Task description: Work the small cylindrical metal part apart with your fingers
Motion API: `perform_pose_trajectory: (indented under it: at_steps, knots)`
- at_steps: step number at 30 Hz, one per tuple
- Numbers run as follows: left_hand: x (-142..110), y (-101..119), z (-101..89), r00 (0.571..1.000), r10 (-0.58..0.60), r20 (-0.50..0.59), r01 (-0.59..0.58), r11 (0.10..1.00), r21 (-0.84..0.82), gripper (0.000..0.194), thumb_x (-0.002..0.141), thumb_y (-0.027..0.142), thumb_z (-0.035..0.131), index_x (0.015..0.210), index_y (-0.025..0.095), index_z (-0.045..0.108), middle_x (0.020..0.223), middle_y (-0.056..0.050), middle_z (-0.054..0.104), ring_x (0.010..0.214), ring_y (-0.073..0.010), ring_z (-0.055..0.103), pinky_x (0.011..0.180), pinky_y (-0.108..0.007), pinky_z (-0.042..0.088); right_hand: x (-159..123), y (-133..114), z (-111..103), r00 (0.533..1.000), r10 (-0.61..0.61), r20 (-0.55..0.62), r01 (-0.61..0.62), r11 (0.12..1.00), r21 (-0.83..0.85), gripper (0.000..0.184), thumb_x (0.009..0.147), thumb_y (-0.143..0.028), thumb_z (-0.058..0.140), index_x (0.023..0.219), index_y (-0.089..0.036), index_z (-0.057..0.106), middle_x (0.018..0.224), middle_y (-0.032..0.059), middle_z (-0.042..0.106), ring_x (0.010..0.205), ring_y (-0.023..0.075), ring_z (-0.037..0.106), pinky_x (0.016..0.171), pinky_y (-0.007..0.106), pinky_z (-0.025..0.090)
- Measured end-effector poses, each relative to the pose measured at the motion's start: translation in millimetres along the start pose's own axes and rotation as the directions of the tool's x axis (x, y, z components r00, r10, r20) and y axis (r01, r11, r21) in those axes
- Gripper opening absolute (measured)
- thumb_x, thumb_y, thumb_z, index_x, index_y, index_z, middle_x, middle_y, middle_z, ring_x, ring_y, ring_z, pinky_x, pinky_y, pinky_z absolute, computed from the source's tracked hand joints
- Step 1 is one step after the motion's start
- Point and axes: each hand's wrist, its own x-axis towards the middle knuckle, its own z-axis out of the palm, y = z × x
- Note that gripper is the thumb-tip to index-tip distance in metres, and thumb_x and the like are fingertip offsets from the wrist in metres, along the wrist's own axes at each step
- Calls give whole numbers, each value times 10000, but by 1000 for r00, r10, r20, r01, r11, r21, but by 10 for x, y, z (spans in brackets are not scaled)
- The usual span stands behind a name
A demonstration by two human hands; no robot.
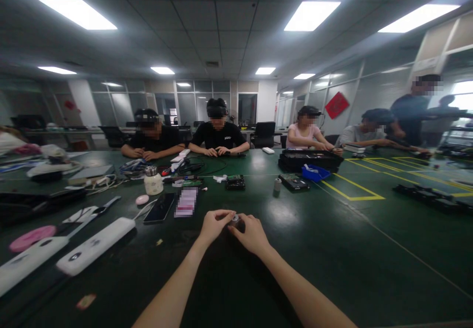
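Note:
Both my hands meet over the green table, around a small grey metal cylinder (pixel 235 218) with a narrower round top. The fingers of my left hand (pixel 215 224) close on its left side. From the right, my right hand (pixel 253 232) curls its thumb and fingers about it. Most of the cylinder is hidden by the fingers, so its exact kind cannot be made out. A second small grey cylinder (pixel 277 185) stands upright farther off, beside a hard drive (pixel 294 182).
Left of my hands lie a dark phone (pixel 159 208), a white power strip (pixel 96 246) and a pink ring (pixel 32 238). A cream flask (pixel 152 181) stands behind. Circuit boards (pixel 235 181), a blue tray (pixel 316 173) and a black case (pixel 309 160) lie ahead. Several people sit opposite.

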Motion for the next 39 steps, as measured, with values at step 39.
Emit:
perform_pose_trajectory:
  at_steps: [39]
  knots:
    - [-113,196,-14,975,32,-220,1,989,145,297,747,374,612,980,236,733,898,-42,748,896,-250,693,859,-390,525,-45,7,98,999,42,-14,-43,999,-3,297,919,-399,583,1090,-157,596,1050,58,623,966,223,603,848,437,473]
